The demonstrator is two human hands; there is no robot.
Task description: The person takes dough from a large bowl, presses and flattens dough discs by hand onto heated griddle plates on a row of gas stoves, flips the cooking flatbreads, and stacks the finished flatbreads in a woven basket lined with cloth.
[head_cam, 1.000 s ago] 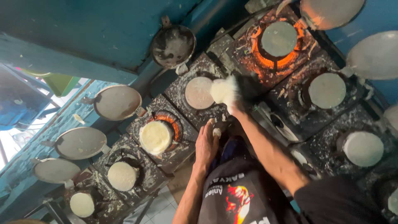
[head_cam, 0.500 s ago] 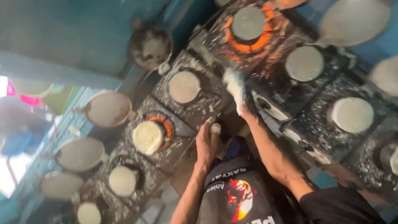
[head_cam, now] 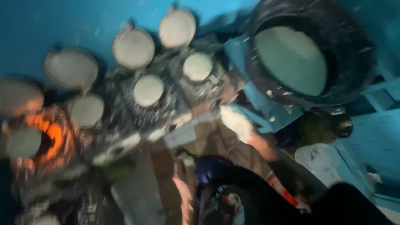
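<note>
Your right hand (head_cam: pixel 239 121) holds a pale, whitish cloth (head_cam: pixel 234 118), bunched up and blurred, over the near edge of the stove (head_cam: pixel 166 104), just below the small round pan with a pale disc (head_cam: pixel 198 66) in it. Your left hand (head_cam: pixel 185 183) hangs lower, close to your body, beside a brownish cardboard-like flap (head_cam: pixel 216 141); you cannot tell whether it grips anything, because the view is smeared.

heavy blur smears everything; the right hand (head_cam: pixel 236 121) looks white-coated, its grip unreadable, and the left hand (head_cam: pixel 183 187) is barely distinguishable.
</note>
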